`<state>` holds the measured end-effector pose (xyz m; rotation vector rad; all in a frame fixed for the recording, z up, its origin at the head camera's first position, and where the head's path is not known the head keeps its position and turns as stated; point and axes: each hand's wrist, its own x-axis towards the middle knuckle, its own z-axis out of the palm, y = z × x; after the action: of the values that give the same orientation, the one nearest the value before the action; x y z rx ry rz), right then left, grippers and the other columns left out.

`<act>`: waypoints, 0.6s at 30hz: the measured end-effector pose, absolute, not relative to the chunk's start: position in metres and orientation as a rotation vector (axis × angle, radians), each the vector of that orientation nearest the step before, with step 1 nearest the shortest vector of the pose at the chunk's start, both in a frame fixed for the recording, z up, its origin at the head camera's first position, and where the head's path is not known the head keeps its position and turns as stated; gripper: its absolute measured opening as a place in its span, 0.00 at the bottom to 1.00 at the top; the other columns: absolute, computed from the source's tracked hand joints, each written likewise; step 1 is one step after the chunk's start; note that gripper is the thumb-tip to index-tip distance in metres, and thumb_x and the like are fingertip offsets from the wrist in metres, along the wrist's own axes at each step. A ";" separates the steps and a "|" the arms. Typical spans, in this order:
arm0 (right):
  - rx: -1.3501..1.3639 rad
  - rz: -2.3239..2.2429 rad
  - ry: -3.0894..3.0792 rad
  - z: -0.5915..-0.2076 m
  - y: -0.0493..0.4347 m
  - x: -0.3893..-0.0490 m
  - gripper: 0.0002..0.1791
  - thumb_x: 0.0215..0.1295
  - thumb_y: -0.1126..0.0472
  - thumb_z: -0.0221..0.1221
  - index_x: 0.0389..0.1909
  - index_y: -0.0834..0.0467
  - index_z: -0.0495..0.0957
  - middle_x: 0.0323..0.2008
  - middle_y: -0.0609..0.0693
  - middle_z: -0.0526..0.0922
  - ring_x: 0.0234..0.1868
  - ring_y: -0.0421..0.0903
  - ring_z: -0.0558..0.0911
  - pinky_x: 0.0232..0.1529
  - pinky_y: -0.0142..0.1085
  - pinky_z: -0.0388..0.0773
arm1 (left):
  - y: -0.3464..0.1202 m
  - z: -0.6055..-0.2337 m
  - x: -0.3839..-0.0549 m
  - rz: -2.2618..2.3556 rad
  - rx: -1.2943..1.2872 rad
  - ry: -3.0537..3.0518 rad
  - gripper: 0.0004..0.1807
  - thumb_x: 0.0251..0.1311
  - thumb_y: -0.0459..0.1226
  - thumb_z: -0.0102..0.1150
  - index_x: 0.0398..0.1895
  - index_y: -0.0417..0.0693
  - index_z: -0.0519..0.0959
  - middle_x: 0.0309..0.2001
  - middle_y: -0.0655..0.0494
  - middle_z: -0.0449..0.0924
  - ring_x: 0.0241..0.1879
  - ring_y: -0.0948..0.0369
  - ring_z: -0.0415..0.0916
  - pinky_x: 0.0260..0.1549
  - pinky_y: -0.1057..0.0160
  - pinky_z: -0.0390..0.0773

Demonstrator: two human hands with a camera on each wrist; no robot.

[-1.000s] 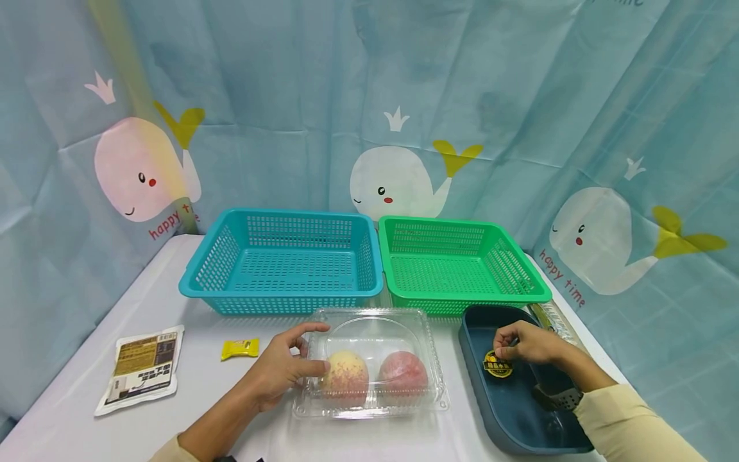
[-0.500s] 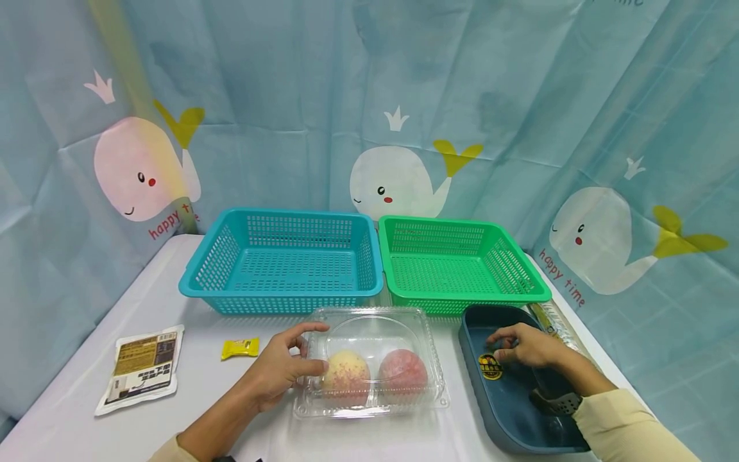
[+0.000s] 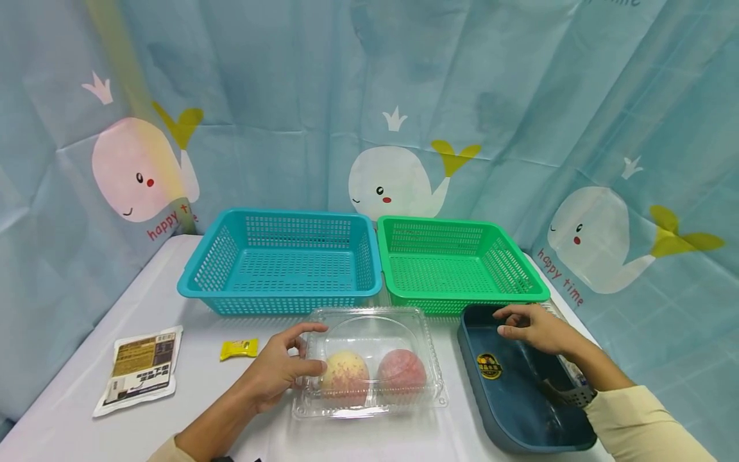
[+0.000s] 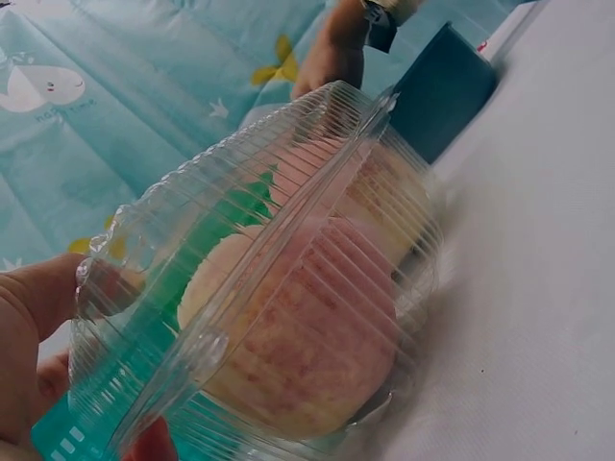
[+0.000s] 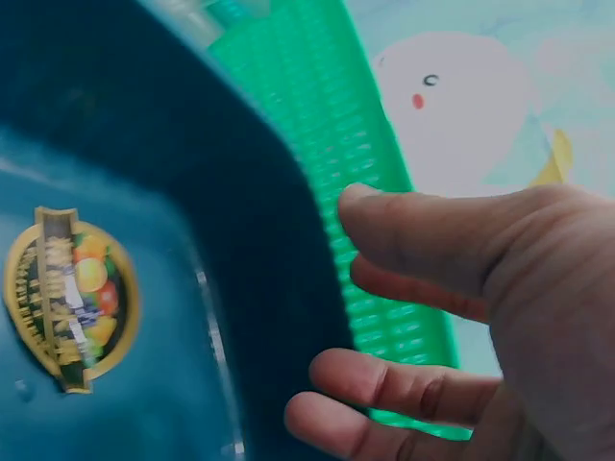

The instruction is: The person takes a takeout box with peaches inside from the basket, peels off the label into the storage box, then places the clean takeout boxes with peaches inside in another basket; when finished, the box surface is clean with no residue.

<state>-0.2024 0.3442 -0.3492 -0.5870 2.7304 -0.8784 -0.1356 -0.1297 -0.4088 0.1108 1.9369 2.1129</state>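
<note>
A clear plastic clamshell box [image 3: 427,333] stands at the near middle of the table, lid down. Inside sit two peaches, one yellow with red speckles [image 3: 345,372] and one pink [image 3: 402,371]. My left hand [image 3: 283,366] grips the box's left side, thumb and fingers spread along its edge. To the right is a dark blue tub [image 3: 522,401] with a round black-and-gold label [image 3: 489,366] on its floor, showing printed fruit in the right wrist view. My right hand [image 3: 539,327] hovers at the tub's far right, fingers loosely bent, with nothing between them.
A turquoise basket [image 3: 294,300] and a green basket [image 3: 462,301] stand side by side at the back. A printed pouch [image 3: 140,370] and a small yellow packet [image 3: 239,348] lie on the left. Behind the tub's right side a clear wrapped item is partly hidden.
My right hand has drawn away from the label, up and toward the tub's far right. The label now lies slightly farther left. My left hand keeps its grip on the box.
</note>
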 end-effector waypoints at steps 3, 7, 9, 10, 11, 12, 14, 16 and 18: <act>-0.526 -0.906 2.779 -0.339 0.343 -0.203 0.23 0.67 0.56 0.61 0.55 0.67 0.75 0.38 0.53 0.79 0.36 0.48 0.79 0.32 0.39 0.76 | -0.130 -0.408 -0.136 2.106 0.118 1.944 0.38 0.42 0.24 0.71 0.62 0.44 0.72 0.35 0.44 0.57 0.20 0.61 0.61 0.16 0.65 0.68; -0.490 -0.943 2.865 -0.328 0.345 -0.204 0.22 0.69 0.54 0.58 0.56 0.65 0.75 0.43 0.57 0.79 0.38 0.51 0.80 0.33 0.43 0.77 | -0.129 -0.408 -0.135 2.101 0.125 1.942 0.38 0.42 0.24 0.71 0.62 0.43 0.72 0.35 0.45 0.57 0.20 0.61 0.61 0.16 0.65 0.67; -0.461 -0.997 2.903 -0.324 0.348 -0.206 0.22 0.70 0.53 0.57 0.57 0.64 0.75 0.45 0.59 0.79 0.36 0.51 0.80 0.32 0.43 0.78 | -0.130 -0.408 -0.135 2.098 0.124 1.944 0.38 0.42 0.25 0.71 0.62 0.43 0.72 0.35 0.45 0.57 0.20 0.60 0.61 0.16 0.65 0.67; -0.451 -1.019 2.924 -0.321 0.349 -0.207 0.22 0.70 0.53 0.57 0.57 0.64 0.75 0.45 0.59 0.78 0.36 0.50 0.80 0.33 0.42 0.78 | -0.130 -0.408 -0.135 2.098 0.118 1.941 0.38 0.42 0.25 0.71 0.62 0.43 0.72 0.35 0.45 0.57 0.20 0.60 0.61 0.16 0.65 0.66; -0.436 -1.049 2.940 -0.319 0.351 -0.209 0.22 0.71 0.53 0.56 0.58 0.64 0.74 0.46 0.60 0.78 0.37 0.50 0.80 0.33 0.42 0.79 | -0.130 -0.409 -0.135 2.097 0.118 1.941 0.37 0.42 0.25 0.71 0.62 0.43 0.72 0.35 0.45 0.57 0.20 0.60 0.61 0.16 0.65 0.66; -0.416 -1.074 2.957 -0.318 0.353 -0.210 0.23 0.71 0.53 0.56 0.59 0.65 0.74 0.47 0.61 0.77 0.38 0.51 0.80 0.34 0.42 0.79 | -0.130 -0.409 -0.135 2.096 0.118 1.941 0.37 0.42 0.25 0.71 0.62 0.43 0.72 0.35 0.45 0.57 0.20 0.60 0.61 0.16 0.65 0.66; -0.388 -1.097 2.991 -0.315 0.357 -0.214 0.24 0.71 0.52 0.55 0.60 0.65 0.73 0.51 0.63 0.75 0.41 0.53 0.79 0.35 0.43 0.79 | -0.130 -0.409 -0.135 2.095 0.118 1.939 0.37 0.43 0.25 0.71 0.62 0.44 0.72 0.35 0.45 0.57 0.20 0.60 0.60 0.16 0.65 0.66; -0.371 -1.091 3.027 -0.314 0.361 -0.218 0.26 0.72 0.52 0.54 0.61 0.67 0.71 0.57 0.67 0.69 0.48 0.58 0.77 0.39 0.48 0.78 | -0.130 -0.409 -0.134 2.094 0.118 1.939 0.37 0.43 0.25 0.71 0.61 0.44 0.72 0.35 0.45 0.57 0.20 0.60 0.60 0.16 0.65 0.66; -0.347 -1.083 3.051 -0.314 0.364 -0.222 0.27 0.72 0.50 0.54 0.61 0.67 0.71 0.62 0.70 0.63 0.52 0.65 0.73 0.41 0.54 0.76 | -0.130 -0.409 -0.134 2.090 0.117 1.942 0.36 0.43 0.25 0.71 0.61 0.45 0.73 0.35 0.45 0.58 0.20 0.60 0.60 0.16 0.64 0.65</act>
<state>-0.2224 0.3642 -0.3145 -0.3473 3.0510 -1.0831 -0.1342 -0.1303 -0.4090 0.1165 1.9422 2.0899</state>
